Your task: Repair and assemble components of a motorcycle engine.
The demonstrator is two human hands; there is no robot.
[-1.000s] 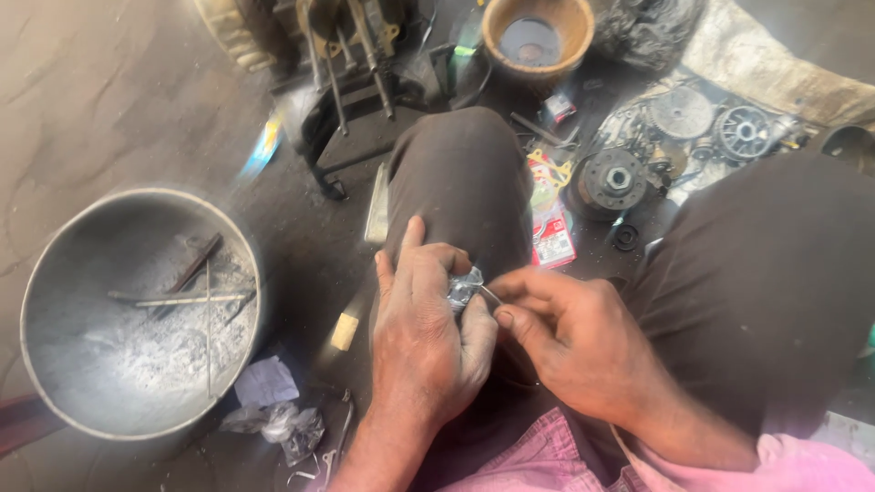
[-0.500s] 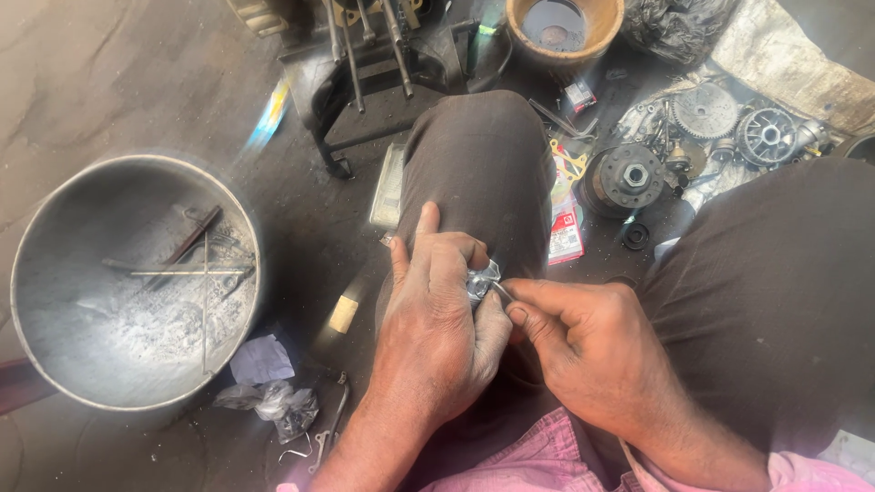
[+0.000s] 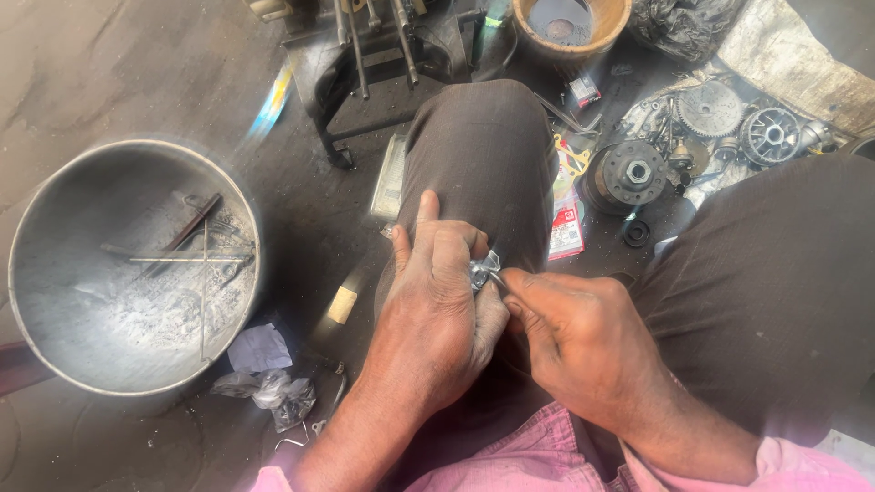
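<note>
The left hand [image 3: 437, 301] is clamped on a small shiny metal part [image 3: 483, 269] over the left knee [image 3: 483, 155]. The right hand [image 3: 574, 333] pinches a thin tool at the part's right edge. A large metal basin [image 3: 55, 210] sits far left, gears [image 3: 711, 109] far right; bare floor [image 3: 109, 73] lies beyond the basin.

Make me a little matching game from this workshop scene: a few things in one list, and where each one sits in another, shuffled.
Things:
1. small shiny metal part
2. thin metal rods
3. toothed gear
4. round brown pot

Places:
A. inside the big metal bowl
B. top of the view, past the knee
C. pinched between left hand and right hand
D. on the floor, upper right

Pairs: 1-C, 2-A, 3-D, 4-B
</note>
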